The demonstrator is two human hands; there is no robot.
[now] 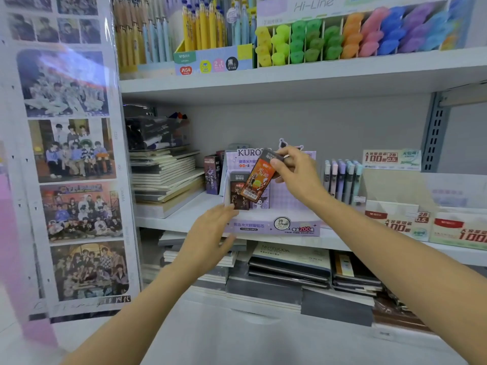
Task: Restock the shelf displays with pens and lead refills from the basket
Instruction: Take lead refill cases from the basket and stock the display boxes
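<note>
The small orange-and-black lead-refill box (259, 177) looked like glossy printed card, the lilac display tray (271, 229) like matt cardboard. The white shelf board (316, 77) was smooth and matt, the tall photo sheet (71, 154) wrapped in shiny plastic film.

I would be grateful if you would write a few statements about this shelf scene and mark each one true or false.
1. The right hand pinches an orange lead refill box above the purple display box. True.
2. The left hand holds a pen. False: it holds nothing; its straight fingers reach to the display's front left corner.
3. The highlighters stand on the top shelf. True.
4. The notebook stack level with the display lies to its right. False: it lies to its left.
5. The display is empty. False: a dark refill box already stands in it.
</note>
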